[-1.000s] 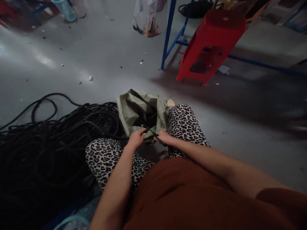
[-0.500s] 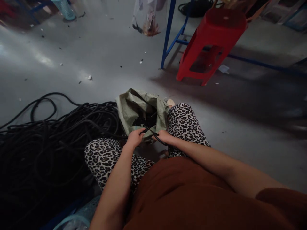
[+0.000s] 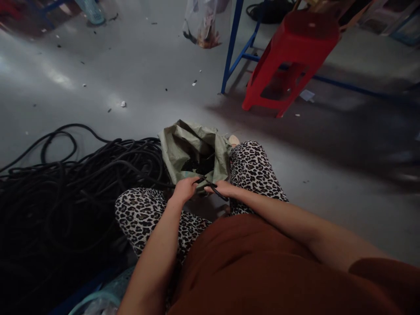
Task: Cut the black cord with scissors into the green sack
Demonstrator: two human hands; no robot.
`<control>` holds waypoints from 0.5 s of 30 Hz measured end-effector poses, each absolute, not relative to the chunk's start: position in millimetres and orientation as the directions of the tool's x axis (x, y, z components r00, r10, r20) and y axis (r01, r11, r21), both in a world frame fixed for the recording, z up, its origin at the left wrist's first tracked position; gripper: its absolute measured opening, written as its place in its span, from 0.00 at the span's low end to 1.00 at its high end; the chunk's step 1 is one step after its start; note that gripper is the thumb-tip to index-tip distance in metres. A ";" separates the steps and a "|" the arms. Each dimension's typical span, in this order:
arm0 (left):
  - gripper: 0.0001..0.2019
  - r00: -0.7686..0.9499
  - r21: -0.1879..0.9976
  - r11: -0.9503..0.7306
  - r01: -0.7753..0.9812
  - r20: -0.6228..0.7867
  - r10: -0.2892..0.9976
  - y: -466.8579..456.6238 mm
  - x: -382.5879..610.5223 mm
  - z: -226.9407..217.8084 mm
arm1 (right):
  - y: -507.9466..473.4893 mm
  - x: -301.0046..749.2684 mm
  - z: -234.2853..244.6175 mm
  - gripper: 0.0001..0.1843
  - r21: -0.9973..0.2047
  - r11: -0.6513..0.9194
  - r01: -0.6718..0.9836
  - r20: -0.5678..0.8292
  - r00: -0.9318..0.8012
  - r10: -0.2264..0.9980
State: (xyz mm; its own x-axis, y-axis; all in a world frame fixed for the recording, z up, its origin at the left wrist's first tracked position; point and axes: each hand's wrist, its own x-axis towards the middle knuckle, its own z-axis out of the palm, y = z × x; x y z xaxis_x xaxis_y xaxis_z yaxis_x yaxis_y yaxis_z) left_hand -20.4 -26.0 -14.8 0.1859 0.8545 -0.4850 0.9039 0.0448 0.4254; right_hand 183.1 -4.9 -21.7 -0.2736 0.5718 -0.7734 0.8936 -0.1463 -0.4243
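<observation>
My left hand (image 3: 185, 189) is closed around the end of a long black rubber cord (image 3: 168, 185), which runs back to the heap on the left. In my right hand (image 3: 223, 188) are scissors with black handles (image 3: 219, 193), their blades meeting the cord end just beside my left fingers. Both hands are over the near rim of an open pale green woven sack (image 3: 222, 153), which stands between my knees. Small dark pieces (image 3: 204, 164) lie inside the sack. The blade tips are small and dark, so their exact contact with the cord is hard to make out.
A large tangle of black cord (image 3: 98, 170) covers the floor to my left. Ahead on the right are a red plastic stool (image 3: 295, 43) and a blue metal frame (image 3: 229, 52). A light blue basket (image 3: 95, 302) is at my lower left. Scraps dot the floor.
The scissor blades, spread apart before, now look more closed at the cord. My hands have stayed almost in place; the view has shifted slightly.
</observation>
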 end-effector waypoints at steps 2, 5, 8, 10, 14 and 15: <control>0.21 0.184 0.429 0.048 0.902 -0.481 0.857 -25.2 -20.2 -14.1 | -4.1 182.3 -17.9 0.33 -0.406 -0.129 0.904 -0.774 -0.266 0.575; 0.21 0.165 0.427 0.069 0.902 -0.487 0.857 -24.2 -19.1 -12.1 | -2.9 181.4 -12.4 0.33 -0.379 -0.095 0.921 -0.766 -0.255 0.590; 0.21 0.146 0.422 0.095 0.901 -0.502 0.852 -23.2 -18.1 -11.9 | -1.8 180.8 -8.4 0.33 -0.361 -0.067 0.930 -0.758 -0.251 0.602; 0.21 0.136 0.422 0.105 0.901 -0.503 0.854 -22.5 -17.6 -13.2 | -1.2 180.6 -6.3 0.32 -0.353 -0.060 0.934 -0.755 -0.247 0.607; 0.21 0.116 0.402 0.109 0.909 -0.497 0.860 -21.0 -16.1 -15.4 | 0.4 181.0 -3.4 0.29 -0.335 -0.068 0.940 -0.755 -0.225 0.616; 0.21 0.110 0.393 0.108 0.913 -0.492 0.864 -20.6 -15.7 -15.3 | 0.9 181.4 -3.4 0.29 -0.340 -0.071 0.938 -0.752 -0.226 0.620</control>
